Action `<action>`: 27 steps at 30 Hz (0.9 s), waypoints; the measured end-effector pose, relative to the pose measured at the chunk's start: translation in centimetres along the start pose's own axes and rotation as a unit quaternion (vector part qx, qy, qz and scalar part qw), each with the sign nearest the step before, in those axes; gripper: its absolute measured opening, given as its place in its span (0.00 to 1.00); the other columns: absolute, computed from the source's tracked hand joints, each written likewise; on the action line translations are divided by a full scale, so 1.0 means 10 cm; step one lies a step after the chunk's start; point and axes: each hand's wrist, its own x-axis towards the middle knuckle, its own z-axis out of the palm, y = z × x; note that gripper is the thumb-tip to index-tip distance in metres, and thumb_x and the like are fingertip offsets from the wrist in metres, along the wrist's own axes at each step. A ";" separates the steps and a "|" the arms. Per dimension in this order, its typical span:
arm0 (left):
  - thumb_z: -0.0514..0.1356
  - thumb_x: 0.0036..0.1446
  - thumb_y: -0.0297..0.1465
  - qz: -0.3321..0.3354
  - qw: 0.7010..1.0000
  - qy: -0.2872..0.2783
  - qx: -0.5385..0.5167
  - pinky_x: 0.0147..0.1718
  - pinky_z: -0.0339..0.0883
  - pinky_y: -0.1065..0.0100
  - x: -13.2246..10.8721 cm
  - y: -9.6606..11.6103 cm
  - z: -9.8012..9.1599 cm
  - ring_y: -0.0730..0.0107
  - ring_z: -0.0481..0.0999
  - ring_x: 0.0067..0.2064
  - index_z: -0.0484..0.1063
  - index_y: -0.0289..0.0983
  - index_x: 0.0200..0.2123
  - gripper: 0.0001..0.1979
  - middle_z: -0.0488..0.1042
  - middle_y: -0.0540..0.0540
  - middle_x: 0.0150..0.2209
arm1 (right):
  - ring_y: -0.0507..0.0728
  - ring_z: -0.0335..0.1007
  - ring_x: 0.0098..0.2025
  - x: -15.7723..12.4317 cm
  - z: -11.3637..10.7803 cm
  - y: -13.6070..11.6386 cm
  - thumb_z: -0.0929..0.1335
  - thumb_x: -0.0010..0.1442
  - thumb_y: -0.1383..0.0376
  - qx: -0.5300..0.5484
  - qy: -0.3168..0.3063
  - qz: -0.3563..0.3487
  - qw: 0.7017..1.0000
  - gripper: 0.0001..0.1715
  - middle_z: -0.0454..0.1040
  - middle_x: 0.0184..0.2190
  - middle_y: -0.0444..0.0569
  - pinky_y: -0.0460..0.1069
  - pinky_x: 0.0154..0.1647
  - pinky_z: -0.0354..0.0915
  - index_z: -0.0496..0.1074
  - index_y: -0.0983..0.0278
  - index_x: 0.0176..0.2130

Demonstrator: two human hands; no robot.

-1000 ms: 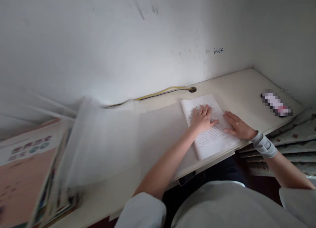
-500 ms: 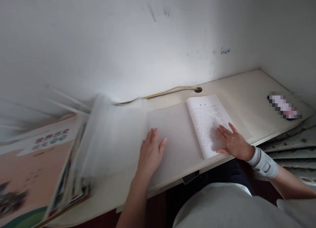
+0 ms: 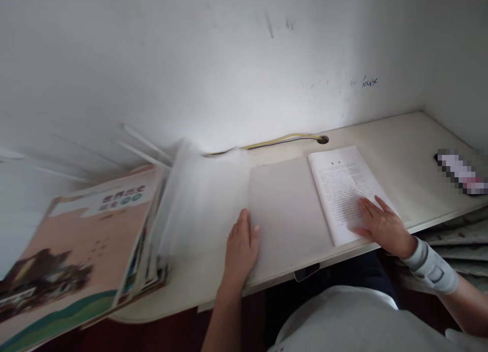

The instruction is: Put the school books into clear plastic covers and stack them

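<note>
My right hand (image 3: 386, 228) rests with fingers spread on the printed page of a thin paper booklet (image 3: 335, 189). The booklet lies on the right part of a flat greyish sheet (image 3: 290, 215). My left hand (image 3: 241, 248) lies flat at the left edge of that sheet, thumb apart, gripping nothing. Left of this hand, a blurred translucent sheet (image 3: 209, 204) reaches toward a stack of books; its left side stands up against them. Whether the two sheets are one piece, I cannot tell.
A stack of books, topped by a pink-covered textbook (image 3: 95, 235), sits at the left of the white desk (image 3: 404, 144). Yellow and black cables (image 3: 282, 138) run along the wall into a desk hole (image 3: 323, 139). A pixelated phone (image 3: 461, 171) lies at the far right.
The view has turned left, so everything appears further right. My left hand has slid slightly left and nearer me, off the greyish sheet to its edge. The right hand stays on the booklet.
</note>
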 end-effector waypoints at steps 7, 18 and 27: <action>0.41 0.62 0.39 0.033 0.998 -0.009 0.043 0.60 0.53 0.50 0.01 0.06 -0.01 0.56 0.59 0.62 0.54 0.31 0.61 0.28 0.60 0.34 0.61 | 0.68 0.55 0.62 0.19 -0.08 -0.10 0.56 0.61 0.43 -0.040 -0.020 0.021 0.999 0.43 0.69 0.52 0.67 0.67 0.63 0.44 0.60 0.74 0.60; 0.41 0.62 0.37 0.024 0.995 -0.052 0.077 0.59 0.52 0.49 0.03 0.06 -0.04 0.56 0.60 0.62 0.54 0.33 0.62 0.27 0.62 0.35 0.60 | 0.70 0.59 0.59 0.25 -0.07 -0.10 0.60 0.59 0.43 -0.085 -0.032 0.066 0.994 0.43 0.70 0.51 0.69 0.66 0.63 0.46 0.65 0.76 0.55; 0.44 0.61 0.45 0.075 0.988 -0.023 0.130 0.58 0.48 0.39 0.08 0.58 -0.17 0.44 0.53 0.64 0.57 0.29 0.60 0.31 0.56 0.29 0.63 | 0.63 0.58 0.61 0.42 -0.24 0.30 0.57 0.65 0.52 0.080 0.037 0.085 0.993 0.30 0.67 0.56 0.59 0.61 0.59 0.56 0.66 0.68 0.56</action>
